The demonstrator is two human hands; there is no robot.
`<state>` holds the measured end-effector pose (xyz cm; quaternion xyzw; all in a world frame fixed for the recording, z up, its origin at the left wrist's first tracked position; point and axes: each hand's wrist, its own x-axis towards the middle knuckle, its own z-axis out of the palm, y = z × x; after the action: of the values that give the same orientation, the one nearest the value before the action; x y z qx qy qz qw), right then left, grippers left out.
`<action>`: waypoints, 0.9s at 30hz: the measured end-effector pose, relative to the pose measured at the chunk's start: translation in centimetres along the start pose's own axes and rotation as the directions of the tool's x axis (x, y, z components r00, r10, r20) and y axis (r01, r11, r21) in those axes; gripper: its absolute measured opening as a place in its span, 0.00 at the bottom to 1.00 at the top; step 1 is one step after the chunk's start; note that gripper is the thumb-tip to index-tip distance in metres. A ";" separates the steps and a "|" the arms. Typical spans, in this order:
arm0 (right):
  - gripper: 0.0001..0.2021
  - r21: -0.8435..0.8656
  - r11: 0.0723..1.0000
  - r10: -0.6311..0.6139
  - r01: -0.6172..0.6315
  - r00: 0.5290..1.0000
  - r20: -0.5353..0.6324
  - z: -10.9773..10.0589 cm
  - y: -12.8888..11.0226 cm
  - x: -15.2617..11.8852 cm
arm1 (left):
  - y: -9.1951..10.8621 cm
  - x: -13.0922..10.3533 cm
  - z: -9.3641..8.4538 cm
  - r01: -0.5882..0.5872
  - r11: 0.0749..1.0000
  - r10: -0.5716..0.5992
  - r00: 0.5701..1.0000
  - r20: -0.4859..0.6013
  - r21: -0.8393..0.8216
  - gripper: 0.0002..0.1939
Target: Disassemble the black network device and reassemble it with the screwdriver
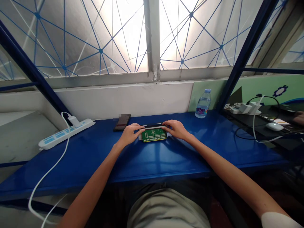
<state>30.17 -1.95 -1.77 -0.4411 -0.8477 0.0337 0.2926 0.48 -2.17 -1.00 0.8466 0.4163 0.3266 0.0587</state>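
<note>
A green circuit board (154, 135) lies on the blue table in front of me, with rows of light connectors along its near edge. A dark strip (153, 125) with a pale front edge runs along the board's far side; whether the two are joined I cannot tell. My left hand (130, 133) is closed at the far left corner, thumb and fingers pinching there. At the far right corner my right hand (176, 129) pinches in the same way, its fingers bent over the strip. Both fingertips partly hide the board's corners.
Left of the hands lies a dark phone-like slab (122, 122). A white power strip (66, 133) with a plugged-in charger and cable stands farther left. A water bottle (203, 104) is at the back right. Beyond it are a white mouse (274, 126), cables and another person's hand (299, 117).
</note>
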 end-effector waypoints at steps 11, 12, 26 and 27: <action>0.13 0.023 0.991 0.129 -0.131 0.988 0.085 -0.2 0.3 -0.1 | -0.2 0.1 0.9 -0.089 0.996 0.086 0.992 0.092 0.027 0.18; 0.13 0.017 0.991 0.131 -0.133 0.987 0.094 -0.3 0.3 -0.1 | -0.2 0.1 0.9 -0.093 0.995 0.090 0.991 0.097 0.031 0.18; 0.12 0.024 0.996 0.081 -0.089 0.972 0.219 0.6 0.9 -0.1 | -0.5 -0.1 1.6 -0.078 0.988 0.053 0.981 0.184 0.131 0.13; 0.12 0.032 0.995 0.081 -0.090 0.975 0.208 0.6 1.0 0.0 | -0.6 -0.1 1.7 -0.076 0.988 0.050 0.981 0.187 0.135 0.13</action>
<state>30.64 -1.23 -2.57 -0.4652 -0.8528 0.1096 0.2104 1.08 -1.53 -2.62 0.8877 0.4044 0.2188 0.0259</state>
